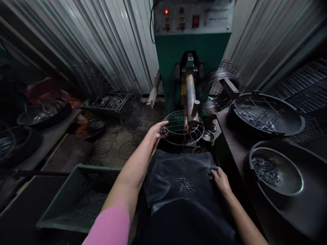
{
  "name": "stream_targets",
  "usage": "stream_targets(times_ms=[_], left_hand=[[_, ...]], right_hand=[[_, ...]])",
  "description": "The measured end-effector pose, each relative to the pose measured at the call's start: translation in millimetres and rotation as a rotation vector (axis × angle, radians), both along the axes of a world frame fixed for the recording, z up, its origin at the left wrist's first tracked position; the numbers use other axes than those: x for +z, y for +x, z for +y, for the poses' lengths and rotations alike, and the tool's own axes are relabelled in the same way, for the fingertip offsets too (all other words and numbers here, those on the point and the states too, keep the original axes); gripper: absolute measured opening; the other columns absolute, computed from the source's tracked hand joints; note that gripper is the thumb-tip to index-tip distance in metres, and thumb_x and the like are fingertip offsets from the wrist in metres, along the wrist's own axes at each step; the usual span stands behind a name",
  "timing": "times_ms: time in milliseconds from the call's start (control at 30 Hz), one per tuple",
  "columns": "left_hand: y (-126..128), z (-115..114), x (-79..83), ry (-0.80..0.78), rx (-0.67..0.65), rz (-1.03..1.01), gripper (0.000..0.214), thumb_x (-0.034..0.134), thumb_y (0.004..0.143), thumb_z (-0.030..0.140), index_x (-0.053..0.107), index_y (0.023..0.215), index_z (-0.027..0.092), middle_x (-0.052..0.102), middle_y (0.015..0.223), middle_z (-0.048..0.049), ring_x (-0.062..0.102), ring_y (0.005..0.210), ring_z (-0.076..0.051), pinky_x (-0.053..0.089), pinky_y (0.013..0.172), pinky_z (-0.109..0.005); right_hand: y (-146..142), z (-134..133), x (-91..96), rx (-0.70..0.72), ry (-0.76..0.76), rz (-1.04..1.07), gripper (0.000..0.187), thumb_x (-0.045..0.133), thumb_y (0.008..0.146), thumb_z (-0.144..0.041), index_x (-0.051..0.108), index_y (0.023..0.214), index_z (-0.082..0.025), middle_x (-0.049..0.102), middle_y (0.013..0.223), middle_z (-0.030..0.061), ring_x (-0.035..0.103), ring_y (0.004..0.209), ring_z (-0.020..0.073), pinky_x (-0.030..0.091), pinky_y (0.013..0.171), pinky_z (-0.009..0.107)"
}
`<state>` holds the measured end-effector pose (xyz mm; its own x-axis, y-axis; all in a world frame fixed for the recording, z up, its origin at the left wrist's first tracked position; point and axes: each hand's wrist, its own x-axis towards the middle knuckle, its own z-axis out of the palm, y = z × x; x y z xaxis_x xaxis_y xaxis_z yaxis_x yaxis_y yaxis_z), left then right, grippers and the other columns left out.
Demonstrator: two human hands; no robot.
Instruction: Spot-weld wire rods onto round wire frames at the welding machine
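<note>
My left hand [158, 130] is closed on the left rim of a round wire rack [176, 142], which has two rings joined by short wires. The rack sits around the lower end of the metal arm [190, 93] of a green machine [167, 68]. At the right edge of the dark apron [163, 173] on my lap is my right hand [220, 178]. Its fingers are bent together, and whatever they hold is too small and dark to make out. Short bent wire pieces [186, 184] lie in a small heap on the apron.
On the right, a black pan [293, 126] and a metal bowl [293, 189] inside a larger pan hold wire pieces. A wire coil [214, 85] hangs beside the machine. To my left are a green crate [60, 204], a tray [120, 107] and loose wire rings [104, 144].
</note>
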<state>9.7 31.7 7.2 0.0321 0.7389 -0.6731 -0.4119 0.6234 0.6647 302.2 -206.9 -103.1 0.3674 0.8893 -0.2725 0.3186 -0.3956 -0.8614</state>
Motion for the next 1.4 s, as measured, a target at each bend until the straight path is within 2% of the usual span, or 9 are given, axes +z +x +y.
stream_targets(times_ms=[67,133,200,300,400,600,900,1067,1400], left_hand=[[1.1,-1.9,0.4,0.009,-0.008,0.024,0.033,0.075,0.052,0.016,0.042,0.059,0.018,0.037,0.042,0.0081,0.029,0.032,-0.003,0.023,0.033,-0.015],[4.0,-12.1,-1.7,0.048,0.044,0.016,0.033,0.071,0.052,0.013,0.040,0.058,0.018,0.031,0.041,0.0100,0.021,0.032,-0.001,0.015,0.032,-0.014],[9.2,-27.9,-5.6,0.102,0.132,-0.010,0.033,0.070,0.051,0.015,0.038,0.059,0.018,0.029,0.041,0.0110,0.019,0.032,0.000,0.013,0.032,-0.014],[20.6,-51.0,-10.5,0.157,0.242,-0.025,0.034,0.071,0.048,0.019,0.039,0.060,0.018,0.028,0.044,0.0115,0.020,0.034,0.000,0.016,0.033,-0.015],[30.3,-63.7,-10.4,0.203,0.290,-0.024,0.035,0.071,0.046,0.021,0.040,0.062,0.018,0.028,0.045,0.0117,0.020,0.035,0.000,0.016,0.034,-0.016],[36.1,-66.8,-2.7,0.301,0.338,0.048,0.041,0.073,0.044,0.022,0.041,0.069,0.019,0.035,0.049,0.0111,0.027,0.037,-0.002,0.018,0.036,-0.017],[39.8,-61.3,-5.5,0.298,0.324,0.038,0.043,0.073,0.044,0.024,0.042,0.074,0.019,0.037,0.053,0.0106,0.029,0.039,-0.002,0.019,0.036,-0.016],[38.5,-59.4,-4.3,0.285,0.320,0.045,0.044,0.073,0.044,0.022,0.042,0.074,0.019,0.034,0.051,0.0112,0.028,0.039,-0.002,0.018,0.037,-0.016],[44.0,-63.4,-0.2,0.289,0.337,0.021,0.044,0.073,0.045,0.021,0.039,0.072,0.020,0.034,0.051,0.0118,0.025,0.037,-0.001,0.017,0.037,-0.017]], right_hand=[[-4.1,3.6,8.0,-0.003,0.021,0.124,0.027,0.054,0.069,-0.046,0.052,0.075,-0.020,0.060,0.057,0.0008,0.055,0.049,0.0160,0.043,0.050,0.028],[-17.7,11.8,25.0,-0.038,0.109,0.261,0.030,0.058,0.071,-0.048,0.053,0.079,-0.019,0.062,0.064,0.0025,0.057,0.053,0.0153,0.045,0.051,0.027],[-40.1,25.9,48.1,-0.049,0.247,0.378,0.031,0.060,0.073,-0.047,0.053,0.086,-0.020,0.065,0.076,0.0041,0.060,0.061,0.0155,0.048,0.058,0.028],[-78.2,54.4,81.3,0.038,0.427,0.472,0.027,0.058,0.077,-0.044,0.053,0.088,-0.020,0.065,0.087,0.0047,0.063,0.071,0.0152,0.050,0.066,0.030],[-102.0,79.9,99.1,0.143,0.477,0.411,0.024,0.056,0.078,-0.043,0.054,0.084,-0.019,0.065,0.084,0.0043,0.062,0.066,0.0145,0.050,0.063,0.029],[-100.8,97.0,100.5,0.292,0.362,0.186,0.019,0.051,0.077,-0.038,0.056,0.082,-0.020,0.061,0.058,0.0005,0.057,0.050,0.0151,0.042,0.047,0.025],[-92.9,99.5,100.7,0.353,0.393,0.102,0.016,0.047,0.079,-0.034,0.053,0.082,-0.020,0.059,0.061,-0.0005,0.058,0.055,0.0141,0.044,0.053,0.025],[-87.4,102.8,100.2,0.470,0.406,0.005,0.015,0.045,0.081,-0.032,0.055,0.082,-0.020,0.060,0.061,-0.0010,0.057,0.056,0.0133,0.045,0.058,0.025],[-93.8,100.3,98.4,0.332,0.376,0.110,0.019,0.045,0.081,-0.036,0.053,0.087,-0.019,0.062,0.062,0.0006,0.059,0.054,0.0149,0.046,0.055,0.026]])
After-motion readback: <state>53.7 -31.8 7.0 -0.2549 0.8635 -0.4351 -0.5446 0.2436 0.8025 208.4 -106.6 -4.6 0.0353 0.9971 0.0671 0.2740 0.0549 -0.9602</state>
